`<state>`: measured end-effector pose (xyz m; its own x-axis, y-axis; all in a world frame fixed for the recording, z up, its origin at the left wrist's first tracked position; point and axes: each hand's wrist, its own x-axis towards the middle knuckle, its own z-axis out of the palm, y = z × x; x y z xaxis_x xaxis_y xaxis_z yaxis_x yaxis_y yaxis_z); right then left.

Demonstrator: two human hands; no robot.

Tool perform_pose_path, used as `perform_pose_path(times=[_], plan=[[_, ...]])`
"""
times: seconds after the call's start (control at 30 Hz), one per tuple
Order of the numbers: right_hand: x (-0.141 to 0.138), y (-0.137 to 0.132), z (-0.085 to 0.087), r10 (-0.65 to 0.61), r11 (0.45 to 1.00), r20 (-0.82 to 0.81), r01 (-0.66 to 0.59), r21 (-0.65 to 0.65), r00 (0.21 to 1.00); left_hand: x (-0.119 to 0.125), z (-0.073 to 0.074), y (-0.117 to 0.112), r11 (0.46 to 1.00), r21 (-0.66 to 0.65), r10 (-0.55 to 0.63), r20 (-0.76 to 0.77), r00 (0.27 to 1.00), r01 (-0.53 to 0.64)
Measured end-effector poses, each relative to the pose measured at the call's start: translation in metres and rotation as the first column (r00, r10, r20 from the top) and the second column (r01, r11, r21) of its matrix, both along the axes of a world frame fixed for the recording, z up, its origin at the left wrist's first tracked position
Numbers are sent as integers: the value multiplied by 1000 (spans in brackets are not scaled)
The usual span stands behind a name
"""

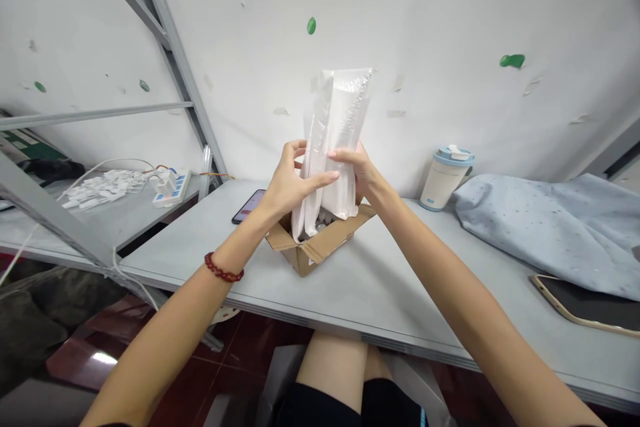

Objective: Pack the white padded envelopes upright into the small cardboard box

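Two white, glossy plastic packets stand upright just over an open cardboard box (327, 245) on the grey table. My left hand (295, 180) is closed round the left packet (315, 147), its thumb pointing right across the front. Around the right packet (347, 120) my right hand (360, 168) is closed, thumb over its face and the other fingers mostly behind. The lower end of the left packet dips inside the box. Small grey and clear things (323, 221) show between the packets in the box, too small to name.
A phone (249, 207) lies behind the box on the left. To the right stand a cream cup with a blue lid (445, 177), a light-blue cloth (545, 220) and another phone (590, 307). Metal shelf posts (185, 73) rise at left, near a power strip (173, 188) and white pieces (107, 188).
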<state>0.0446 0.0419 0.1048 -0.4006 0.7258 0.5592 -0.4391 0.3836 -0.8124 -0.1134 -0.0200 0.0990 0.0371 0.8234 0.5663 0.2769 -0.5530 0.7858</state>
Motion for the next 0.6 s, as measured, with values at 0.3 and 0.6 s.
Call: perform_pose_path(times=[0.3,0.6], plan=[[7,5,0,169,986,169,-168,-18,971,-12,-6,18,983,-153,-52,282,958,98],[6,5,20,-86,990,96,74,117,992,-31,13,35,977,197,-95,81,992,78]])
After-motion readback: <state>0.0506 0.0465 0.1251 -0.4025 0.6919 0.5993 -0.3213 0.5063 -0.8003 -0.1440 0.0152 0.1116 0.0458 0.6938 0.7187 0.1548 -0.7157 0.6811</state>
